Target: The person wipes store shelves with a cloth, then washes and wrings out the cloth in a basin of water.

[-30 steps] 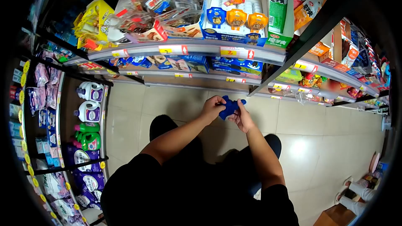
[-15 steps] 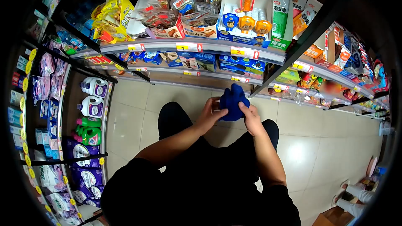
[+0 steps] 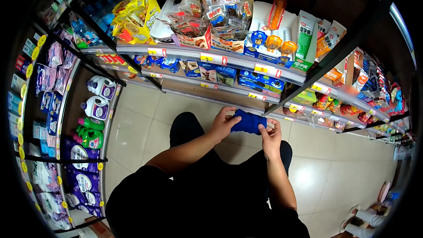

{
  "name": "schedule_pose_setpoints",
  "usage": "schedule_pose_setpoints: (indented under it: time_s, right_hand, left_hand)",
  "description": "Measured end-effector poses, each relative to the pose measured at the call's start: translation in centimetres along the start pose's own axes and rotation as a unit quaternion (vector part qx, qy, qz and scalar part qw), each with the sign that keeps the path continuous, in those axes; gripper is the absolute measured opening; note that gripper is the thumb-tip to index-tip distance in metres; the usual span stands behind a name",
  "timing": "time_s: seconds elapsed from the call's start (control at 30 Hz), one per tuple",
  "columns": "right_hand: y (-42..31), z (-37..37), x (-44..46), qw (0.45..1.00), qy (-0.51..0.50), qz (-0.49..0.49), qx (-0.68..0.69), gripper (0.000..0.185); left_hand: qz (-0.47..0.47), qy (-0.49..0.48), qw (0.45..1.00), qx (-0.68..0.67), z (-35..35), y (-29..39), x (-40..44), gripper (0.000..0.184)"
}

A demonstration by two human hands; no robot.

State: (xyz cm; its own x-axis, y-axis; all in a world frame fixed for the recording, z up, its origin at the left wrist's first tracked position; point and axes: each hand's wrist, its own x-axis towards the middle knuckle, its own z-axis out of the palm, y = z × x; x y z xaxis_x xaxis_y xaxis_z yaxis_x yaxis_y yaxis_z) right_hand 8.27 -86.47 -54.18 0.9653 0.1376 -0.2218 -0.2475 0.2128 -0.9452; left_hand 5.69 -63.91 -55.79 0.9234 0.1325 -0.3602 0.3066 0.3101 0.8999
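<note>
A dark blue cloth (image 3: 247,122), folded into a compact bundle, is held between my two hands above my knees. My left hand (image 3: 224,125) grips its left end, thumb on the near face and fingers curling behind. At its right end my right hand (image 3: 270,138) pinches it, the thumb on top. The cloth lies roughly level, its right side slightly lower. Parts of the fingers of both hands are hidden behind it.
Ahead, a shelf (image 3: 185,53) holds snack boxes, including a yellow box (image 3: 152,20) and a green box (image 3: 304,39). On the left stand detergent bottles (image 3: 94,107) and purple bags (image 3: 83,180). Tiled floor (image 3: 308,167) surrounds my knees. Another person's legs (image 3: 365,218) show at lower right.
The blue cloth has gone from an upright, bunched shape to a flatter, wider, sideways bundle. My hands have moved farther apart, and the view has shifted slightly.
</note>
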Motion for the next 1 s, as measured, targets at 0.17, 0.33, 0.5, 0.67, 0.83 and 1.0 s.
schedule_pose_setpoints:
  time_s: [0.17, 0.33, 0.5, 0.67, 0.83, 1.0]
  right_hand:
    - [-0.9, -0.4, -1.4, 0.963, -0.099, -0.133, -0.213, 0.064]
    - [-3.7, -0.5, -1.6, 0.890, -0.098, -0.232, -0.380, 0.026]
    - [-3.4, -1.9, -0.5, 0.989, -0.140, -0.029, -0.020, 0.032]
    - [0.8, -1.4, 0.3, 0.987, -0.135, 0.051, -0.065, 0.026]
    - [2.2, -0.2, -0.2, 0.994, -0.052, 0.089, -0.039, 0.027]
    - [2.9, 1.6, -0.4, 0.992, -0.048, 0.059, 0.106, 0.034]
  left_hand:
    - [0.213, -0.147, 0.916, 0.305, -1.6, 0.1, -1.8, 0.081]
    - [0.296, -0.063, 0.794, 0.528, -0.7, 1.7, -3.6, 0.036]
    - [0.270, -0.135, 0.898, 0.321, 0.4, 4.0, -2.4, 0.038]
    - [0.096, -0.068, 0.973, 0.201, 1.4, 3.0, -1.4, 0.040]
    - [0.251, 0.024, 0.888, 0.384, 2.4, 1.4, -0.6, 0.038]
    - [0.259, -0.092, 0.914, 0.299, 5.4, 1.4, -2.0, 0.047]
